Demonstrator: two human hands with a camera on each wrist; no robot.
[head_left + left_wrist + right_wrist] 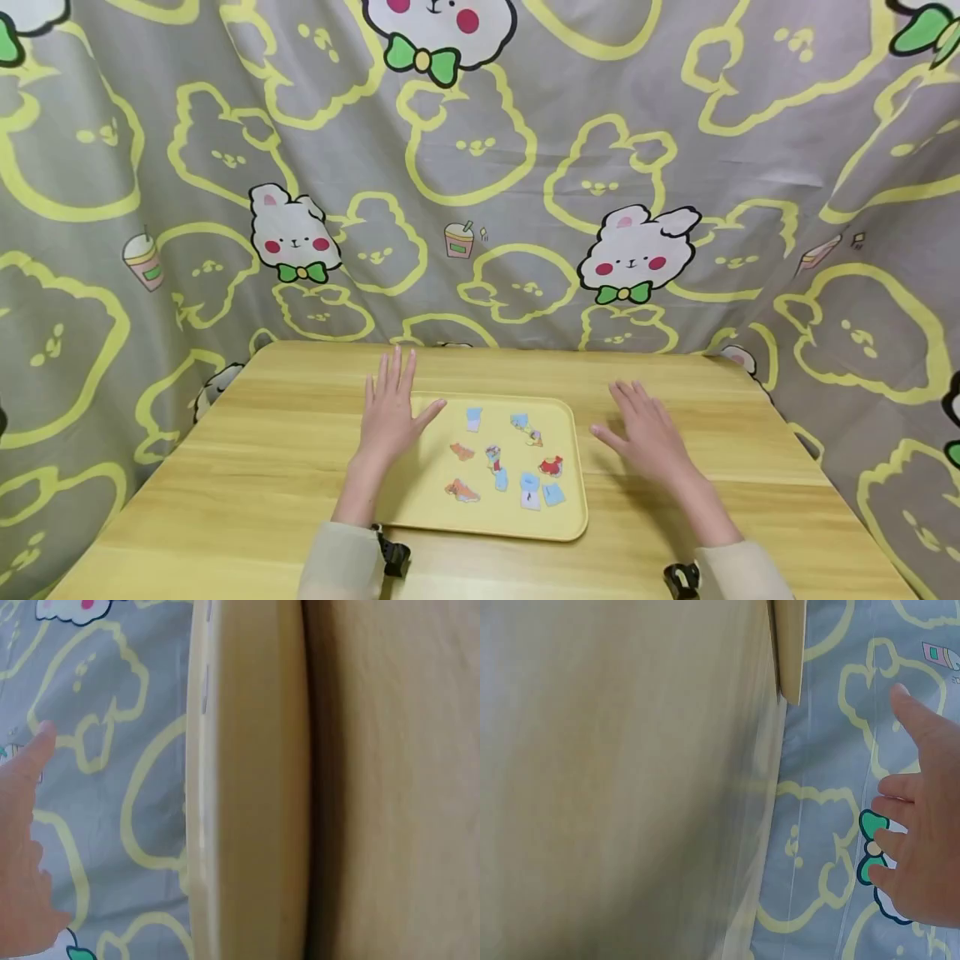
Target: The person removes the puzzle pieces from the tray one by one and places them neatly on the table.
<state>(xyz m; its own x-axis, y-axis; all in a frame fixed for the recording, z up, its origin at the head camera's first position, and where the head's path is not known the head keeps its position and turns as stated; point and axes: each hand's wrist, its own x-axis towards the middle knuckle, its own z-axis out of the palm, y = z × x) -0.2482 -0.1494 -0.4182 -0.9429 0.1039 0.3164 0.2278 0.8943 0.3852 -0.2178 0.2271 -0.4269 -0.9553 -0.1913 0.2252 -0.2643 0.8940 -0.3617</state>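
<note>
My left hand (388, 425) is over the left side of a yellow tray (420, 515), fingers straight and spread, holding nothing. To the right of the tray my right hand (651, 435) is held with its fingers extended, also holding nothing. Several small, flat, irregular picture pieces lie scattered on the tray. Among them are an orange piece (462, 491), a smaller orange piece (462, 452), a red piece (551, 467) and a blue-and-white piece (473, 418). In the left wrist view the tray's side wall (259, 787) runs past the left hand (22, 855).
The tray stands on a light wooden table (262, 467). Behind and on both sides hangs a grey curtain (510, 225) with yellow outlines and white rabbit faces. A black wrist strap (393, 557) shows at the left sleeve, another strap (682, 581) at the right.
</note>
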